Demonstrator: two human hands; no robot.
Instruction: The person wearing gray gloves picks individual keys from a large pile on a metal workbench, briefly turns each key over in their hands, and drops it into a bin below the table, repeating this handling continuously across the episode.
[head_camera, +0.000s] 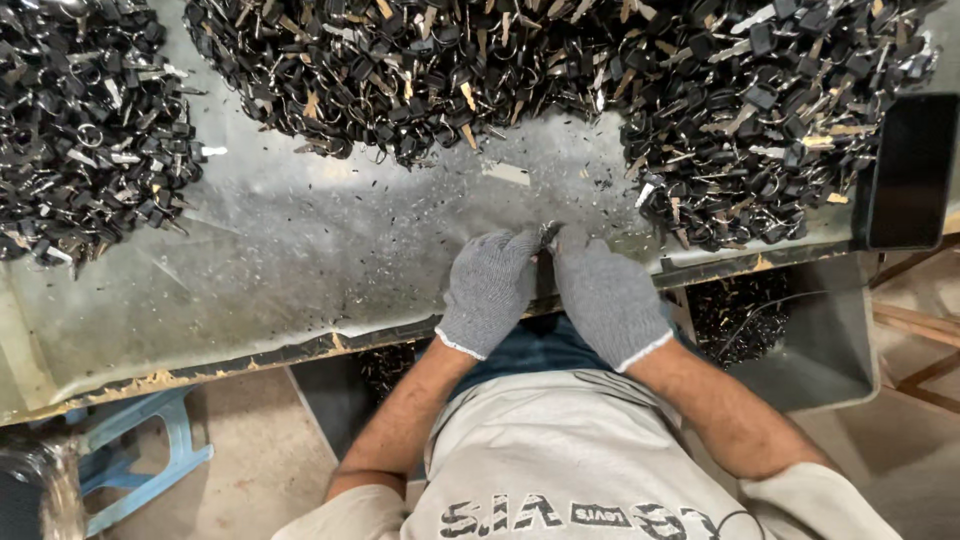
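Note:
Both hands wear grey knit gloves and meet at the near edge of a worn metal worktable (300, 260). My left hand (490, 290) and my right hand (605, 295) press their fingertips together around a small dark key piece (549, 234), mostly hidden by the fingers. A large heap of black-headed keys on rings (740, 110) lies just beyond and to the right of my hands. More of the same keys are piled at the back centre (400, 70) and at the left (80, 120).
A dark flat panel (910, 170) stands at the table's right end. Below the edge sits a grey bin (830, 350) holding dark key parts. A blue plastic stool (150, 450) stands on the floor at lower left. Small black shavings litter the tabletop.

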